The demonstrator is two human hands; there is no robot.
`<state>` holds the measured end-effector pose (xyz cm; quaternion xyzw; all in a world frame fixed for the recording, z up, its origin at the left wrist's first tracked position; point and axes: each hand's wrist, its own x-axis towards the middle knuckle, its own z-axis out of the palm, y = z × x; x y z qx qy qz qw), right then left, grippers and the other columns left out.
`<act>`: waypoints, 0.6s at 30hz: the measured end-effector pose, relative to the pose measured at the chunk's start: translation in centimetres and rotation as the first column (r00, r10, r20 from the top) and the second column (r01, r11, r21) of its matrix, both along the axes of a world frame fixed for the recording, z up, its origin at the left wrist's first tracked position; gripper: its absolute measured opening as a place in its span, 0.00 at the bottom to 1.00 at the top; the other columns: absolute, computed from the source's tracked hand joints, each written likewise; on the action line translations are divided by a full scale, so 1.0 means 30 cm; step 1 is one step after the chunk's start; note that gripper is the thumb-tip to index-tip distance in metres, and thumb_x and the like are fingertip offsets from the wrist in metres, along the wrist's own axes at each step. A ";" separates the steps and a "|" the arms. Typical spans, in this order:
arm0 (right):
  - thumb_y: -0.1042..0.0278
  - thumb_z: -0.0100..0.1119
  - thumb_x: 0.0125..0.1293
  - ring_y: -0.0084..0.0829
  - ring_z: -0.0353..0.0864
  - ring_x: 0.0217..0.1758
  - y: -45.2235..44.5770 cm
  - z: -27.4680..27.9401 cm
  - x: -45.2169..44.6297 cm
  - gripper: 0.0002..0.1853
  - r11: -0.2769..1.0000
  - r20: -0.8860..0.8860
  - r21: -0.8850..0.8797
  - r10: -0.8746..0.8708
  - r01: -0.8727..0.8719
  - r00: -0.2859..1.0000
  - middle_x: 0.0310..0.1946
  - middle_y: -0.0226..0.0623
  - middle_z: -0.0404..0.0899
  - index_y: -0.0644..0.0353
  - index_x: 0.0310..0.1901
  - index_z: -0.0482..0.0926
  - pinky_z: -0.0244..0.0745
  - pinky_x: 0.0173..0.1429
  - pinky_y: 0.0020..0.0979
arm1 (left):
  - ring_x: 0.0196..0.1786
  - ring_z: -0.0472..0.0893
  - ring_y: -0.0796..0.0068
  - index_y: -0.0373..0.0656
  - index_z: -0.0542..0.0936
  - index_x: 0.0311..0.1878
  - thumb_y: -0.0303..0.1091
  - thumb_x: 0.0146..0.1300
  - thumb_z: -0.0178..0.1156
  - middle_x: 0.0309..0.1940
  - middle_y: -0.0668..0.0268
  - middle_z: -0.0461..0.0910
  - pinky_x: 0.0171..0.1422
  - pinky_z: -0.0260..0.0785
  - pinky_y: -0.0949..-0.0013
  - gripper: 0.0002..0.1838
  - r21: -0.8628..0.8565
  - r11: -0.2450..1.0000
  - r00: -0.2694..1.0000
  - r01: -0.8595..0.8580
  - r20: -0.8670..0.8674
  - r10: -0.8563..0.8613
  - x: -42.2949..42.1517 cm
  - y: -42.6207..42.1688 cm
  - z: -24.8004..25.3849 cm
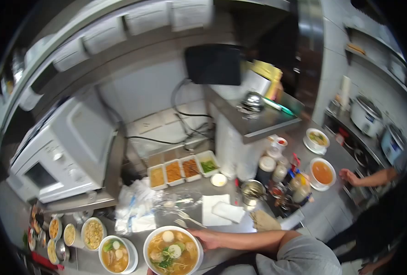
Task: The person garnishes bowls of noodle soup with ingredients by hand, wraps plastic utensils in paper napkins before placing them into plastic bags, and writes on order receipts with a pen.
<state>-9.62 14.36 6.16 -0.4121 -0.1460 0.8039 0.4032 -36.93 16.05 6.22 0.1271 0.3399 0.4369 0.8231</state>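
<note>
A white bowl of noodle soup (173, 250), with an egg half, greens and pale round pieces in broth, is at the bottom centre. My right hand (204, 238) grips its right rim, the fingers mostly hidden behind the bowl. Only a sliver of my left hand (149, 272) shows at the bowl's lower left edge; its fingers are out of sight. Just left of it, a second soup bowl (115, 255) sits on a white plate. Plastic forks (185, 220) and clear plastic bags (137, 206) lie on the counter beyond the held bowl.
Topping trays (181, 170) line the back, with a microwave (61, 151) at left. Sauce bottles (266, 167) and a metal pot (253, 190) stand right of centre. Farther right are a broth bowl (322, 173), a smaller soup bowl (317, 139) and a co-worker's hand (349, 177).
</note>
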 end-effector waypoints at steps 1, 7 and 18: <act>0.31 0.41 0.66 0.29 0.63 0.65 -0.032 0.017 0.016 0.30 1.000 0.001 0.005 -0.006 0.006 1.000 0.65 0.22 0.63 0.29 0.67 0.59 0.61 0.58 0.53 | 0.66 0.65 0.55 0.34 0.65 0.64 0.34 0.70 0.40 0.66 0.53 0.64 0.72 0.55 0.53 0.22 -0.006 1.000 0.999 0.009 -0.039 -0.009 0.024 -0.016 0.036; 0.30 0.45 0.63 0.27 0.61 0.63 -0.260 0.110 0.138 0.31 0.994 -0.033 0.018 -0.104 0.104 0.994 0.61 0.23 0.65 0.32 0.64 0.63 0.59 0.58 0.47 | 0.70 0.58 0.56 0.34 0.62 0.66 0.37 0.71 0.40 0.68 0.53 0.60 0.75 0.49 0.53 0.24 0.033 0.990 0.985 0.139 -0.104 -0.135 0.178 -0.150 0.201; 0.31 0.47 0.63 0.36 0.59 0.64 -0.862 0.388 0.478 0.31 0.918 0.095 0.062 -0.396 0.391 0.913 0.65 0.30 0.58 0.34 0.64 0.63 0.58 0.63 0.53 | 0.68 0.62 0.54 0.35 0.62 0.66 0.38 0.71 0.38 0.67 0.53 0.62 0.73 0.52 0.50 0.25 0.081 0.884 0.888 0.461 -0.047 -0.458 0.602 -0.451 0.330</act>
